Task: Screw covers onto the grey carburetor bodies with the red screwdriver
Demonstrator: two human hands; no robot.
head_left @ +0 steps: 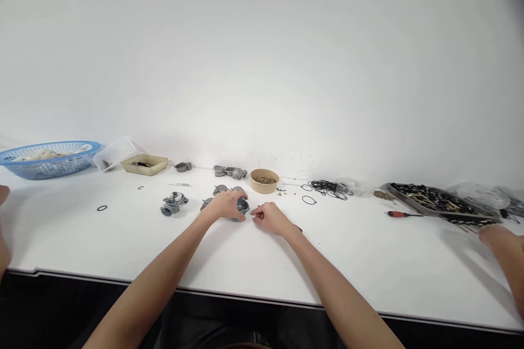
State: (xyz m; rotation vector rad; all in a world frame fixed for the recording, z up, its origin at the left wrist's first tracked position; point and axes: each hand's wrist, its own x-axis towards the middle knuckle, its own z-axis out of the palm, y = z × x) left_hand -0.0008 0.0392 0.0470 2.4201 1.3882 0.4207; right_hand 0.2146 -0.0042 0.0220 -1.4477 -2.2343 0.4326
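Observation:
My left hand (pixel 226 204) is wrapped round a grey metal carburetor-like part (pixel 242 207) on the white table, its fingers over the top and the thumb at the near side. Just to the right, my right hand (pixel 270 218) is closed in a pinch beside that part; whatever the fingertips hold is too small to name. More grey metal parts (pixel 220 189) lie behind and beside my left hand. Another grey part with a white piece on top (pixel 174 203) stands to the left. Partly under my right wrist lies a red-handled object (pixel 298 228).
A bowl of small brass pieces (pixel 264 187) stands behind my hands. Black rings (pixel 327 188), a red screwdriver (pixel 398 214) and a parts tray (pixel 434 204) lie right. Left are a blue basket (pixel 53 166) and a beige tray (pixel 144 170). Other people's hands show at both edges.

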